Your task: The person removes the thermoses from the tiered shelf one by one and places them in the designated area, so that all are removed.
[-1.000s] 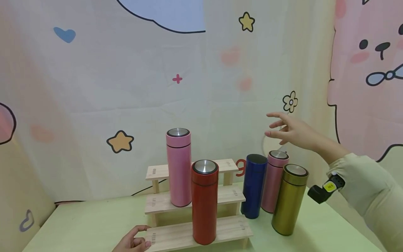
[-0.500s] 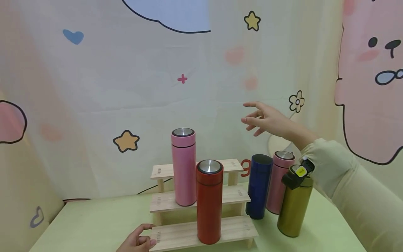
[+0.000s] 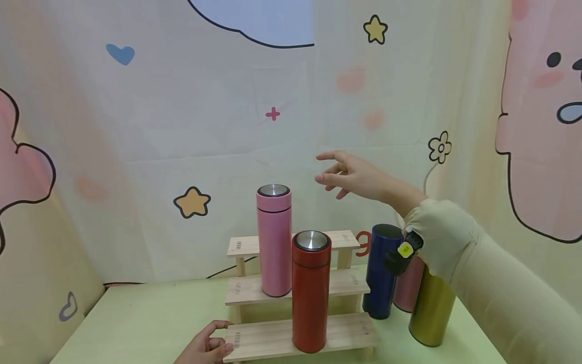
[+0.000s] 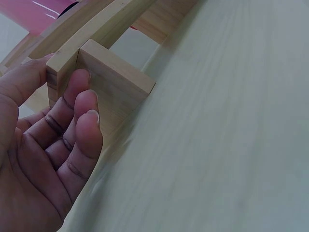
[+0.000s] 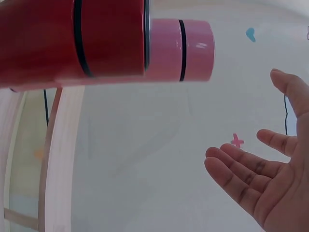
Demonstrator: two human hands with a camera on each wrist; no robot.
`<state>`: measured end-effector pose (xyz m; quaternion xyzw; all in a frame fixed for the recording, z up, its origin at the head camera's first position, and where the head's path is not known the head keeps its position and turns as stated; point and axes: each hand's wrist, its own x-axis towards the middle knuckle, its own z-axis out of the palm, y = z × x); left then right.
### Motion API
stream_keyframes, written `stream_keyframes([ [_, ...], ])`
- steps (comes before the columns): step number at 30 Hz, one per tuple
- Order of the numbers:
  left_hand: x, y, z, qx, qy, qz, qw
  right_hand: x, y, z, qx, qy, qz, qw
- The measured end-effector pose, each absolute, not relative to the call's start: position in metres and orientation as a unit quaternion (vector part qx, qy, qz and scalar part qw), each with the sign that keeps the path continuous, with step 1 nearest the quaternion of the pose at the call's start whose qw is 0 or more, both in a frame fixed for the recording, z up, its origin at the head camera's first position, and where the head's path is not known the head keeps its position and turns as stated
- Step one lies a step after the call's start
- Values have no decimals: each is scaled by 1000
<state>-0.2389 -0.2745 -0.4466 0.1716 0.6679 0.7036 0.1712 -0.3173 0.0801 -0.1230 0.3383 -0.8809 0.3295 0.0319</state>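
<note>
My left hand [image 3: 205,345] pinches the left end of the lowest step of a three-step wooden display stand [image 3: 263,337]. In the left wrist view its fingertips [image 4: 87,130] curl by the board's end and the stand's leg. A pink thermos flask [image 3: 275,242] stands upright on the middle step, a red thermos flask [image 3: 310,298] upright on the lowest. My right hand [image 3: 354,174] hangs in the air with spread, relaxed fingers, holding nothing, up and to the right of the pink flask's lid. In the right wrist view, both flasks lie beyond its fingers [image 5: 231,183].
Right of the stand, a blue flask [image 3: 379,288], a second pink flask [image 3: 406,290] and a gold flask [image 3: 432,313] stand on the pale green table [image 3: 136,323]. My right forearm [image 3: 491,273] partly covers them. A patterned cloth [image 3: 218,126] hangs behind.
My right hand has moved left from above the flasks at the right toward the pink flask on the stand. The left hand keeps its hold; the view has turned slightly right-to-left.
</note>
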Motion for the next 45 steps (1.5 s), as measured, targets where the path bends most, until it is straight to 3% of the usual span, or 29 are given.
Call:
stream_keyframes([
  [13, -242, -279, -447, 142, 685, 694, 170, -317, 32, -137, 360, -872, 331, -14],
  [26, -239, -274, -445, 148, 690, 690, 163, -322, 14, -153, 359, -872, 331, -30],
  [45, -245, -272, -448, 144, 684, 695, 168, -322, 10, -164, 351, -878, 327, 7],
])
